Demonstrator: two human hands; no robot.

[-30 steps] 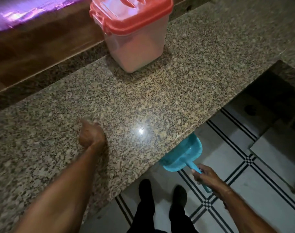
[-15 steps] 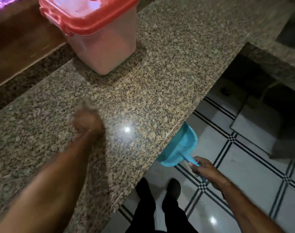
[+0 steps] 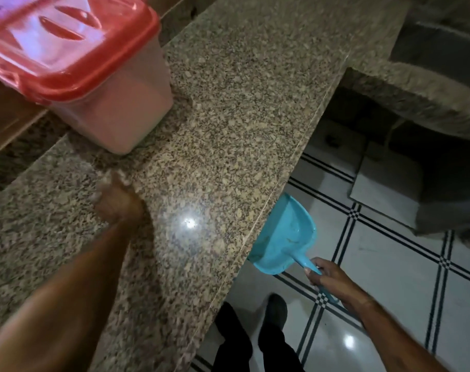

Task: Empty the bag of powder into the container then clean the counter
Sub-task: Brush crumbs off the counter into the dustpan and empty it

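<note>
A translucent container (image 3: 113, 103) with a red lid (image 3: 67, 49) stands at the back left of the speckled granite counter (image 3: 241, 116), pale powder showing through its wall. My left hand (image 3: 118, 205) rests on the counter in front of it, blurred, its fingers curled on what looks like a small pale cloth (image 3: 109, 179). My right hand (image 3: 327, 277) grips the handle of a blue dustpan (image 3: 284, 237). The pan's mouth sits just under the counter's front edge. No bag is in view.
The counter's front edge runs diagonally from lower left to upper right. Below it is a white tiled floor (image 3: 389, 264) with dark lines, and my feet (image 3: 255, 331) in dark clothing. A second granite ledge (image 3: 416, 98) juts out at the upper right.
My left hand has slid along the counter toward the container. The dustpan stays at the counter's edge in my right hand. My view has shifted right, so the container now sits further left.
</note>
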